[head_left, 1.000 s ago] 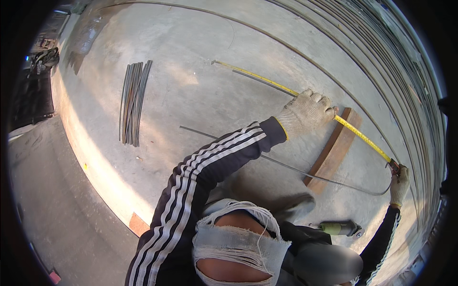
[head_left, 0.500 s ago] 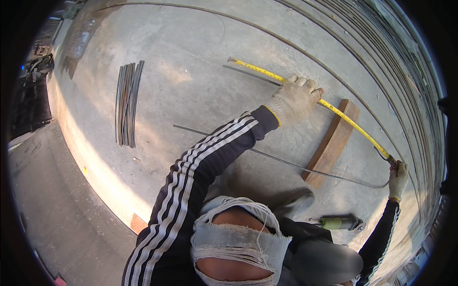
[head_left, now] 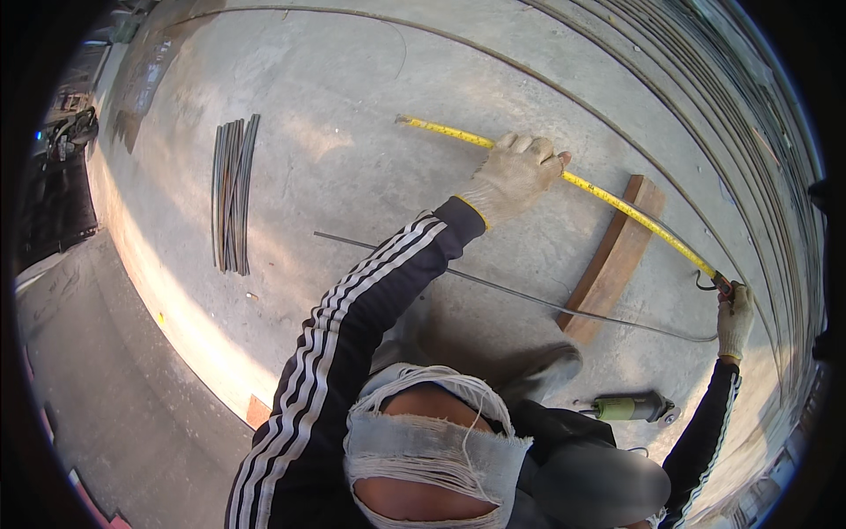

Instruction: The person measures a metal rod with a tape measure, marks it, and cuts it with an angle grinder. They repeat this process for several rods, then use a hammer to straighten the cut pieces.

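Observation:
My gloved left hand [head_left: 522, 176] is closed on the extended yellow tape measure [head_left: 617, 201], fingers over the blade, whose end hook lies out to the upper left. My gloved right hand [head_left: 735, 322] grips the dark tape case [head_left: 723, 286] at the blade's other end. A grey steel rod [head_left: 493, 283] runs below my left hand and over a brown wooden beam [head_left: 599, 269], bending up at its right end. The tape crosses the beam's upper part, with what seems another rod largely hidden along it.
A bundle of short rods [head_left: 232, 194] lies left on the concrete floor [head_left: 326, 176]. Long bars [head_left: 670, 79] curve along the top and right. A green angle grinder [head_left: 627, 406] rests near my right forearm. My knee in ripped jeans [head_left: 432, 450] is at the bottom. Dark clutter [head_left: 66, 132] sits beyond the left edge.
My left hand has moved up and left along with the tape. The tape case in my right hand has risen slightly. The rod beside the tape's far end no longer shows there.

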Motion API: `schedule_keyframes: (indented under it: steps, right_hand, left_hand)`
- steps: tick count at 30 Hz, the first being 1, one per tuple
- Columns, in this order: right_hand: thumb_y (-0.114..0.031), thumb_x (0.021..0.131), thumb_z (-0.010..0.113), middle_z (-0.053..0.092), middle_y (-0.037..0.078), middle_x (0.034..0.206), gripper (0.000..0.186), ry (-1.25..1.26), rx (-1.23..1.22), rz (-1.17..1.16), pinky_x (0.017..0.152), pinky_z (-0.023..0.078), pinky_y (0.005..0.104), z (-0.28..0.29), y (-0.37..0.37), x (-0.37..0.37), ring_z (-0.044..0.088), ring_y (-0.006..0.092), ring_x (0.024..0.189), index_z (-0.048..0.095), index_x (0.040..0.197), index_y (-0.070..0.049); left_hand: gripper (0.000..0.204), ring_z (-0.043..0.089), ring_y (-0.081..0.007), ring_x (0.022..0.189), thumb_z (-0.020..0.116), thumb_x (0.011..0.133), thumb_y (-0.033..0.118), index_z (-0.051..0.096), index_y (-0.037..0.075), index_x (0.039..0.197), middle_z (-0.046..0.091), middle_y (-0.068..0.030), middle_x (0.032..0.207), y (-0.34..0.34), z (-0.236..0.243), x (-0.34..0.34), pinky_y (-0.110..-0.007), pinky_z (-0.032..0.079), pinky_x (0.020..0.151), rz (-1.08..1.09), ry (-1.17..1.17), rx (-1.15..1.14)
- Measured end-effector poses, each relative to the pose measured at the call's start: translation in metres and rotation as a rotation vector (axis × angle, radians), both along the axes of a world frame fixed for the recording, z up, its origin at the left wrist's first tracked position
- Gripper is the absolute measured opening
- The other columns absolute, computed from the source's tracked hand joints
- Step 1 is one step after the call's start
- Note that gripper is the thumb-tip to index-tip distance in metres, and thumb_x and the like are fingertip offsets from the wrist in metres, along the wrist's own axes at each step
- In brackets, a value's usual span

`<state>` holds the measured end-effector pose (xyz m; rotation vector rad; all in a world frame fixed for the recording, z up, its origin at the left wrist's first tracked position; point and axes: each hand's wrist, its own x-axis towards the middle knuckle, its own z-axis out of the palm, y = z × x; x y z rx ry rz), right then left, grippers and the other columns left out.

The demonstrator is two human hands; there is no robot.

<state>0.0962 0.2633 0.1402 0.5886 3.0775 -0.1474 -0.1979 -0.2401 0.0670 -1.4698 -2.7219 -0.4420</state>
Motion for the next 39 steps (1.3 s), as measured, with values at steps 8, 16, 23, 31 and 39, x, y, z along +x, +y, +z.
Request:
schedule_keyframes:
  steps: [8, 16, 23, 31, 39]
  right_hand:
    - [-0.008, 0.094, 0.073, 0.066, 0.018, 0.110, 0.027, 0.006, 0.012, 0.017, 0.084, 0.055, 0.0449, -0.001, 0.003, 0.002, 0.068, 0.0377, 0.099, 0.068, 0.119, 0.000]
    - [-0.005, 0.091, 0.071, 0.068, 0.017, 0.108, 0.026, 0.003, 0.013, -0.053, 0.083, 0.057, 0.0452, -0.002, -0.012, -0.008, 0.071, 0.0378, 0.099, 0.068, 0.116, 0.000]
    - [-0.015, 0.091, 0.071, 0.067, 0.014, 0.110, 0.022, 0.016, 0.066, -0.103, 0.083, 0.057, 0.0503, -0.018, -0.014, -0.011, 0.069, 0.0411, 0.100, 0.070, 0.113, -0.007]
    - [-0.022, 0.096, 0.077, 0.069, 0.011, 0.111, 0.024, -0.030, 0.114, -0.217, 0.086, 0.062, 0.0445, -0.031, -0.019, -0.017, 0.074, 0.0327, 0.103, 0.073, 0.115, -0.008]
    - [-0.012, 0.094, 0.072, 0.070, 0.010, 0.117, 0.022, 0.093, 0.148, -0.169, 0.087, 0.063, 0.0448, -0.046, -0.010, -0.020, 0.075, 0.0322, 0.104, 0.073, 0.115, -0.008]
  left_hand:
    - [0.045, 0.062, -0.0270, 0.119, 0.067, 0.106, 0.026, 0.065, 0.017, 0.149, 0.067, -0.0093, 0.127, 0.008, -0.005, -0.001, -0.045, 0.050, 0.104, 0.002, 0.003, 0.032]
    - [0.040, 0.060, -0.0260, 0.120, 0.067, 0.106, 0.025, 0.067, 0.017, 0.145, 0.065, -0.0069, 0.123, 0.003, -0.004, 0.002, -0.045, 0.048, 0.106, 0.024, 0.007, 0.009]
    - [0.048, 0.063, -0.0265, 0.116, 0.073, 0.101, 0.027, 0.065, 0.012, 0.146, 0.065, -0.0070, 0.123, 0.012, 0.020, -0.002, -0.046, 0.049, 0.104, -0.040, -0.049, -0.092]
    - [0.046, 0.070, -0.0309, 0.098, 0.070, 0.101, 0.025, 0.067, 0.004, 0.142, 0.068, -0.0131, 0.115, 0.071, 0.085, -0.028, -0.044, 0.059, 0.089, -0.273, -0.373, -0.331]
    - [0.048, 0.073, -0.0337, 0.114, 0.065, 0.103, 0.033, 0.071, 0.000, 0.138, 0.075, -0.0210, 0.129, 0.222, 0.077, -0.021, -0.040, 0.057, 0.102, -0.465, -0.397, -0.394]
